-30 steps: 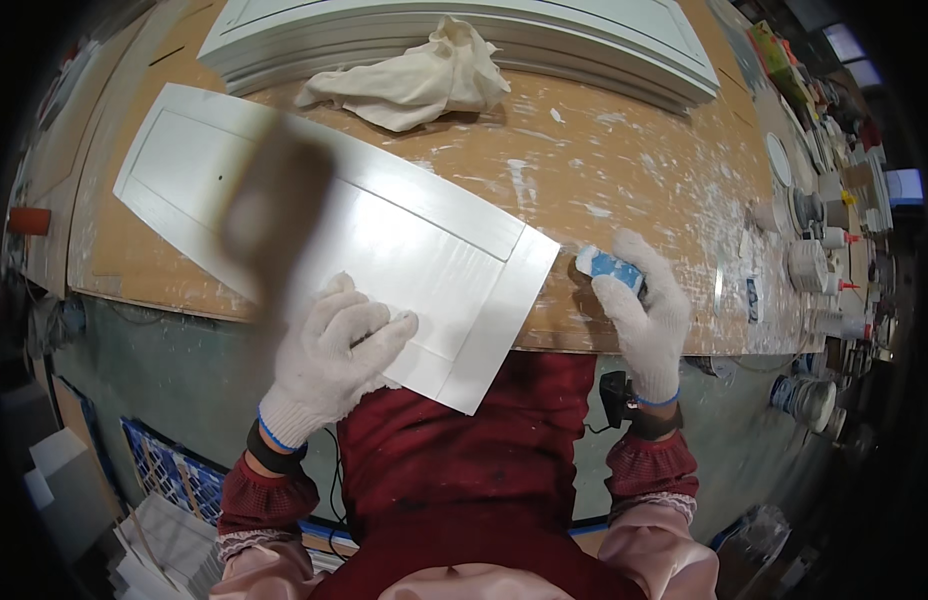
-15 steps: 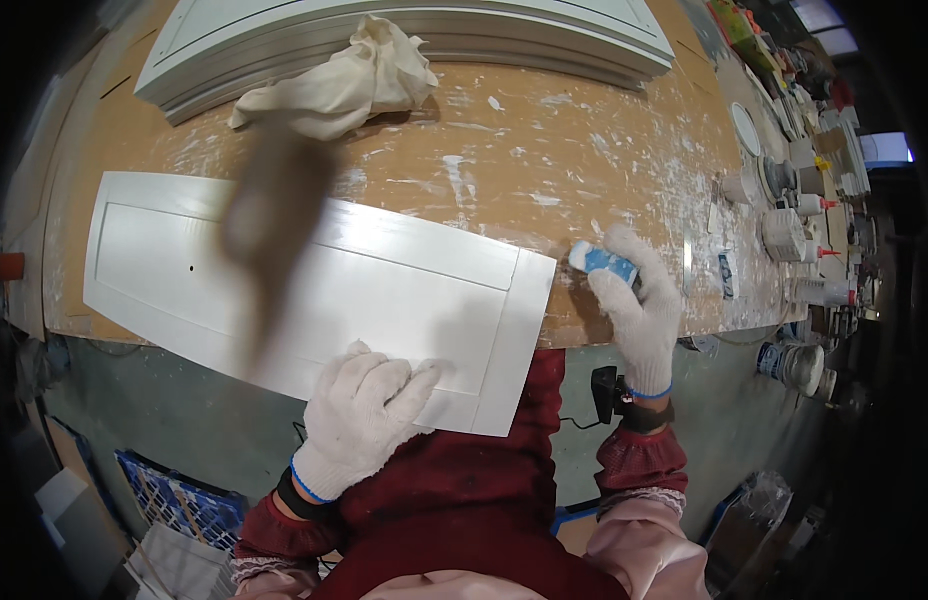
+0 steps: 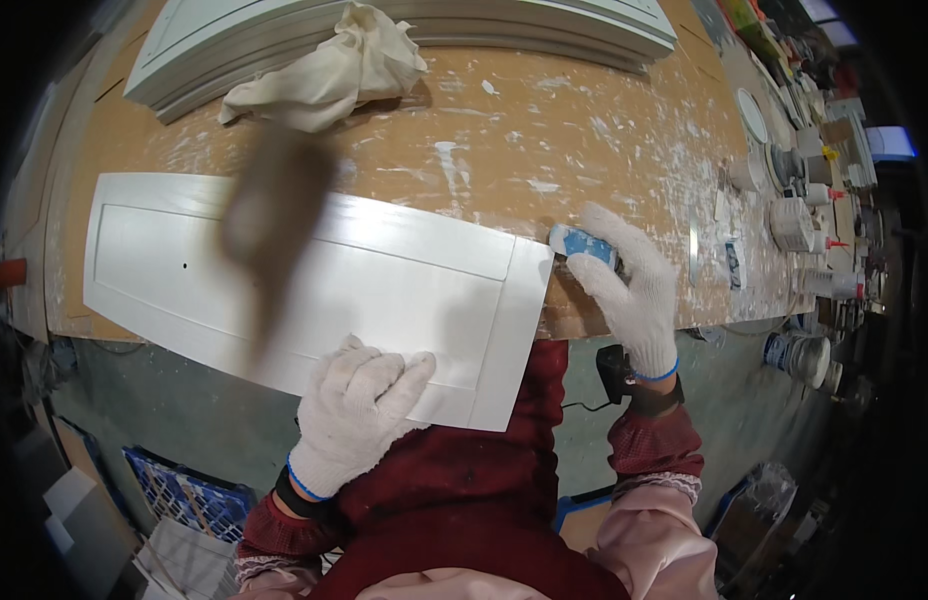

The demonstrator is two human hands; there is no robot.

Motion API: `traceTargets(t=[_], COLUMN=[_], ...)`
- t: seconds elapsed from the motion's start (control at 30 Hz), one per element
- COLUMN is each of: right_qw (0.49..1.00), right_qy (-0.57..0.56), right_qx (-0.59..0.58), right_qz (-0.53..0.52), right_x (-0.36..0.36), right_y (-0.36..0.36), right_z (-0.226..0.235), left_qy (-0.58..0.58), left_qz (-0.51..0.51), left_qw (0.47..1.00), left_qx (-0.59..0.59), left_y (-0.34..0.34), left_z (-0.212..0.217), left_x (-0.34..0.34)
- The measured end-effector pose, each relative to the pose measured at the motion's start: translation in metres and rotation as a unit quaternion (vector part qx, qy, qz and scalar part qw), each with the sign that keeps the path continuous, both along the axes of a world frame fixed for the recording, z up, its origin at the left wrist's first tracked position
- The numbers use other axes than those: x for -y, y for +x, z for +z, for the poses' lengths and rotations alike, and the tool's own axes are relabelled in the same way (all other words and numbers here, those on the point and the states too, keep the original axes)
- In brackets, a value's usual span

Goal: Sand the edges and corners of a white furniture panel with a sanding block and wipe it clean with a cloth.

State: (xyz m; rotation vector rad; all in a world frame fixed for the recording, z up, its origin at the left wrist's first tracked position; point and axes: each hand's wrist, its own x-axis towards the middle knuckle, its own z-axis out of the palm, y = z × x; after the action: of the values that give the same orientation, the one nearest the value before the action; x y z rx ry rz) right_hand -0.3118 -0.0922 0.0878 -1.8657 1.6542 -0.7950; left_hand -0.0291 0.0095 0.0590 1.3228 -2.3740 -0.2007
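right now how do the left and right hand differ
The left hand rests on the white panel, while the right hand grips a blue block. The left hand is at the panel's near edge; the right hand is beyond its right end. Both wear white gloves.

head fisheye | facing down | near above workbench [image 3: 544, 130] | dark rim seems unreadable

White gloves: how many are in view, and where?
2: one on the left hand, resting on the white panel; one on the right hand, holding the blue block. Clutter at the right could hide more.
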Motion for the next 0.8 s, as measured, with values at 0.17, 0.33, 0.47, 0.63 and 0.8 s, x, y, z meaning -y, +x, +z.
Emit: traceTargets(t=[0.17,0.33,0.47,0.63,0.8], right_qw=[0.997,1.0,1.0,1.0,1.0], right_qy=[0.055,-0.005,0.02,0.0,-0.002], right_qx=[0.039,0.001,0.006,0.002,0.007], right_qz=[-0.026,0.011,0.011,0.002,-0.026], right_x=[0.004,0.004,0.001,0.002,-0.001], right_y=[-0.01,0.001,-0.012,-0.001,-0.006], right_z=[0.003,0.007,0.001,0.003,0.001], left_qy=[0.017,0.0,0.007,0.035,0.005], left_qz=[0.0,-0.003,-0.014,-0.014,-0.007], left_qw=[1.0,1.0,1.0,0.999,0.996], left_qx=[0.008,0.01,-0.003,-0.027,-0.086], left_y=[0.001,0.003,0.002,-0.004,-0.029], left_z=[0.002,-0.004,-0.003,0.0,-0.003], left_x=[-0.001,-0.002,0.001,0.007,0.015])
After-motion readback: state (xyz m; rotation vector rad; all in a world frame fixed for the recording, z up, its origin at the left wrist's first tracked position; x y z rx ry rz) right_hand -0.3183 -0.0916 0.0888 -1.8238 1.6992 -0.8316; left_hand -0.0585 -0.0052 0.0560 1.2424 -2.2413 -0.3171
